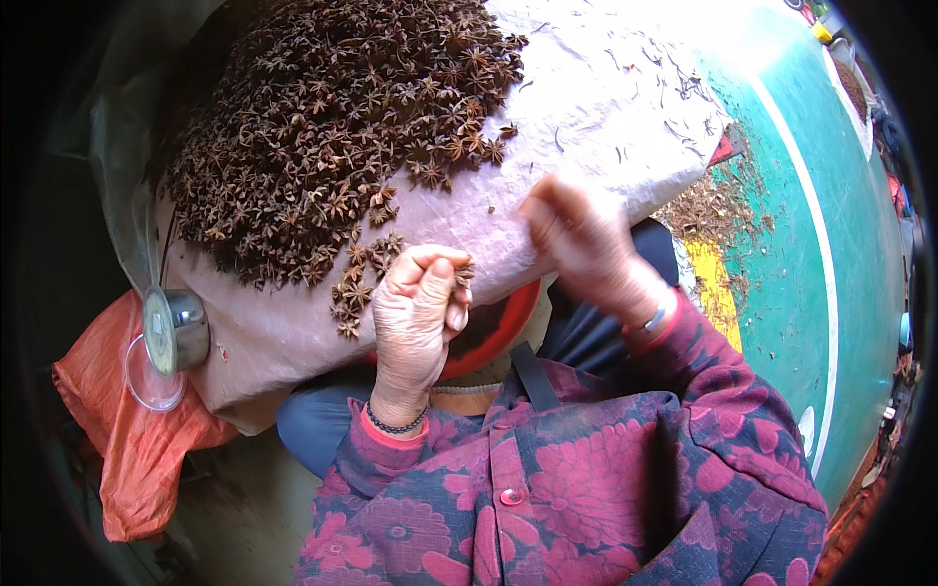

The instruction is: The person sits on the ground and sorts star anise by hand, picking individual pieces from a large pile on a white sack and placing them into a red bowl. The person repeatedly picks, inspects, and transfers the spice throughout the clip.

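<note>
A large heap of dried star anise [344, 124] covers the far left part of a cloth-covered table [293, 329]. Close to the near edge, my left hand [414, 322] pinches a star anise piece [464, 274] between thumb and fingers. A few loose star anise [352, 295] lie just left of that hand. My right hand [582, 234] is raised over the cloth's near edge to the right, blurred by motion; whether its fingers hold anything cannot be told. Thin dark stems [681, 135] are scattered on the cloth at the far right. Below the edge, a red basin [506, 340] shows partly.
A metal tin [179, 329] and a clear plastic lid [139, 384] are at the table's left edge, beside an orange plastic sack [146, 432]. Plant debris [711, 205] litters the green floor [791, 293] on the right. A white sack [850, 95] stands at far right.
</note>
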The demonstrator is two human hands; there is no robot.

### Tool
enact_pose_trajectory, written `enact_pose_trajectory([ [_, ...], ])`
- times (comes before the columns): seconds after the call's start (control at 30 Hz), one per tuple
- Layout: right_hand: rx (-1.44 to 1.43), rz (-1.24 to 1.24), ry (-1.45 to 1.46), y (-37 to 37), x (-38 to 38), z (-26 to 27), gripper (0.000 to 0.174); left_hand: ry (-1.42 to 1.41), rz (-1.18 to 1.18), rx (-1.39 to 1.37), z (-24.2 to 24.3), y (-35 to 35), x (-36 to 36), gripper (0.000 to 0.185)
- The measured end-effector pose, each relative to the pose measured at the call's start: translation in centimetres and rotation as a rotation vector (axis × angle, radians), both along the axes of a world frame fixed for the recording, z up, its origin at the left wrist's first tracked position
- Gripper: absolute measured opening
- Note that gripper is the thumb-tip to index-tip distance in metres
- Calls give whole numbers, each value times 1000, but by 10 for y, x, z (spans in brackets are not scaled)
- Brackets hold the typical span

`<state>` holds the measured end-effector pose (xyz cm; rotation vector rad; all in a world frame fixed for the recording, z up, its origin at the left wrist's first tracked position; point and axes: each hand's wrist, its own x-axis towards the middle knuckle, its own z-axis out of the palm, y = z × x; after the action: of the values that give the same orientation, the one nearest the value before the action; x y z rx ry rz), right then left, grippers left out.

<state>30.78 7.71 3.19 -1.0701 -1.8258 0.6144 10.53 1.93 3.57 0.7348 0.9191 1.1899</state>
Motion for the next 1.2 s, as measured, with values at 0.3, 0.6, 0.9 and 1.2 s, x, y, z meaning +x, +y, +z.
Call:
enact_pose_trajectory([
  [0.3, 489, -17, -645, 103, -6, 25, 20, -512, -47, -123, -15, 12, -17, 26],
  [0.6, 323, -18, -735, 128, -28, -27, 8, -96, -4, -71, -3, 1, -21, 17],
  [0.9, 388, 249, -435, 64, -30, -2, 5, 37, 90, -77, 9, 18, -18, 44],
  [1.2, 72, 218, -369, 6, -42, 11, 11, 792, 126, 378, -10, 27, -7, 18],
])
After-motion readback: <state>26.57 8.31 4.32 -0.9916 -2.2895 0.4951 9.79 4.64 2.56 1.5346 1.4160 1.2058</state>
